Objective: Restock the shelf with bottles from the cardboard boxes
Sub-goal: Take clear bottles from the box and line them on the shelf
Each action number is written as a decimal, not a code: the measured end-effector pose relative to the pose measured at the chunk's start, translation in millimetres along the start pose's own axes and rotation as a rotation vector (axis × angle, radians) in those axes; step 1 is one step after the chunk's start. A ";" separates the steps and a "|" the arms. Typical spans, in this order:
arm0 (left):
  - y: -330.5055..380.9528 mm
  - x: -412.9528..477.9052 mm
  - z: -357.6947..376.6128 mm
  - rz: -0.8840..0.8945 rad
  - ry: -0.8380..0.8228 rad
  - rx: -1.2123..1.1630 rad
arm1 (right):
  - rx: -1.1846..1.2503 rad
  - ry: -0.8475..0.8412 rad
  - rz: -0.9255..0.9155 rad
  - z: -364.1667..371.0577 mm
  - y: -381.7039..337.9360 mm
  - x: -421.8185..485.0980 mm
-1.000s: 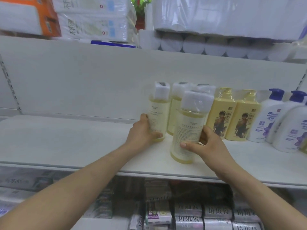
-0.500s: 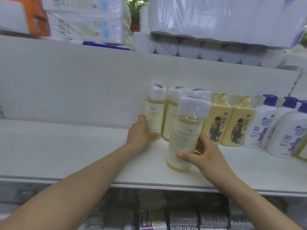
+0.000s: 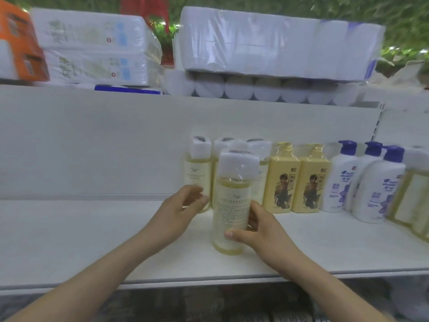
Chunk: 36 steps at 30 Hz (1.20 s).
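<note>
Three pale yellow bottles with wrapped white caps stand in a row at the back of the white shelf (image 3: 92, 240). My left hand (image 3: 180, 211) curls round the lower part of the leftmost one (image 3: 197, 175). A fourth bottle of the same kind (image 3: 232, 205) stands upright in front of the row, near the shelf's front edge. My right hand (image 3: 262, 231) grips its lower half, thumb across the front. No cardboard box is in view.
Right of the row stand two yellow pump bottles (image 3: 281, 180) and three white bottles with blue pumps (image 3: 376, 189). Wrapped toilet-paper packs (image 3: 267, 43) and tissue packs (image 3: 92, 47) fill the shelf above. The shelf's left half is bare.
The view has tilted upward, showing more of the top shelf. The front bottle in my right hand has shifted slightly left against the back row. My left hand stays on the back-left bottle.
</note>
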<state>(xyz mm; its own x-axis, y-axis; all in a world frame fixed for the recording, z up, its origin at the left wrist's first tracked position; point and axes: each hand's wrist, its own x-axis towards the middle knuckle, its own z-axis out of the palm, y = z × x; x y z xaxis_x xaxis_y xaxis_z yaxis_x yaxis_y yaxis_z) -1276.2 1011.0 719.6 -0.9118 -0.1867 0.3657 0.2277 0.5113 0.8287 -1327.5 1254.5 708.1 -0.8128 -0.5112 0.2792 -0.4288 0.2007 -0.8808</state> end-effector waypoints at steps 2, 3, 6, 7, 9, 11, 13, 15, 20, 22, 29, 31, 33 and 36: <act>10.2 -8.1 0.7 0.015 -0.140 -0.098 | 0.019 -0.012 0.000 6.9 -2.6 3.4; 12.6 -10.5 1.9 0.022 -0.184 -0.107 | 0.044 -0.022 -0.006 10.9 -3.9 5.1; 12.9 -11.7 5.3 0.001 -0.173 -0.116 | 0.127 -0.045 -0.027 22.3 -10.1 9.1; 11.7 -11.3 6.2 -0.015 -0.152 -0.123 | 0.138 -0.052 -0.035 25.6 -11.9 9.8; 9.3 -10.4 5.8 -0.048 -0.118 -0.140 | 0.137 -0.063 -0.054 30.3 -14.7 11.5; 9.1 -10.9 5.6 -0.066 -0.083 -0.144 | 0.130 -0.071 -0.061 31.8 -16.0 12.1; 11.1 -12.9 7.5 -0.066 -0.037 -0.122 | 0.085 -0.072 -0.081 31.1 -16.4 11.8; 13.9 -14.9 10.9 -0.065 0.001 -0.097 | -0.010 -0.045 -0.119 30.3 -15.2 11.6; 11.1 -18.7 10.5 -0.062 0.099 -0.016 | -0.059 -0.042 -0.139 35.2 -16.6 17.9; 8.5 -20.2 6.7 -0.064 0.151 0.029 | -0.025 -0.059 -0.144 44.9 -20.0 21.3; -4.4 -22.7 -29.6 -0.090 0.184 0.109 | -0.053 -0.074 -0.063 68.6 -15.5 31.6; -10.4 -25.7 -46.3 -0.087 0.170 0.121 | -0.063 -0.086 -0.008 62.8 -11.1 29.7; -17.8 -30.5 -56.3 -0.091 0.185 0.114 | -0.060 -0.084 0.026 58.7 -7.1 27.8; -19.0 -35.4 -49.7 -0.086 0.194 0.077 | -0.054 -0.050 0.035 59.8 -6.7 29.8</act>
<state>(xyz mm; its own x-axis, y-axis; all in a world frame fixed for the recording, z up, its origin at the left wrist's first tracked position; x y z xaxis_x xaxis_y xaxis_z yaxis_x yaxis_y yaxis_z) -1231.3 966.2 711.9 -0.8422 -0.3865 0.3759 0.1185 0.5474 0.8284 -1325.3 1187.9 699.5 -0.8077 -0.5438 0.2280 -0.4223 0.2636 -0.8673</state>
